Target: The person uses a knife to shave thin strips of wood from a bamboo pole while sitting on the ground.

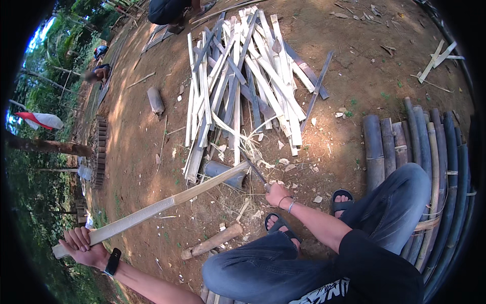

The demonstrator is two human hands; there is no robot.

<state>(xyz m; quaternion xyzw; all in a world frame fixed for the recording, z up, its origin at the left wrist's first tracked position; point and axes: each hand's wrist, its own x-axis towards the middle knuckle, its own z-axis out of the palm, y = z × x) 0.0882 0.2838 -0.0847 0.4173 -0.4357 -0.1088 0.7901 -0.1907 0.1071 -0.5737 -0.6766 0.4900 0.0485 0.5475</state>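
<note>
My left hand (pixel 83 248) is closed round the near-left end of a long pale bamboo slat (pixel 152 210), which slants up and to the right across my front. My right hand (pixel 277 195) grips the handle of a knife (pixel 258 173) whose dark, narrow blade points up and to the left. The blade lies close to the slat's far end; whether they touch I cannot tell. Beneath that end, a thick dark bamboo section (pixel 228 175) rests on the ground. Thin curled shavings (pixel 255 147) gather around the blade's tip.
Ahead lies a large pile of split bamboo slats (pixel 238 76). Several dark bamboo poles (pixel 374 152) lie bundled at my right. A short log (pixel 212 242) is near my feet, and a cut bamboo piece (pixel 155 100) lies farther off. Other people (pixel 98 74) crouch in the background.
</note>
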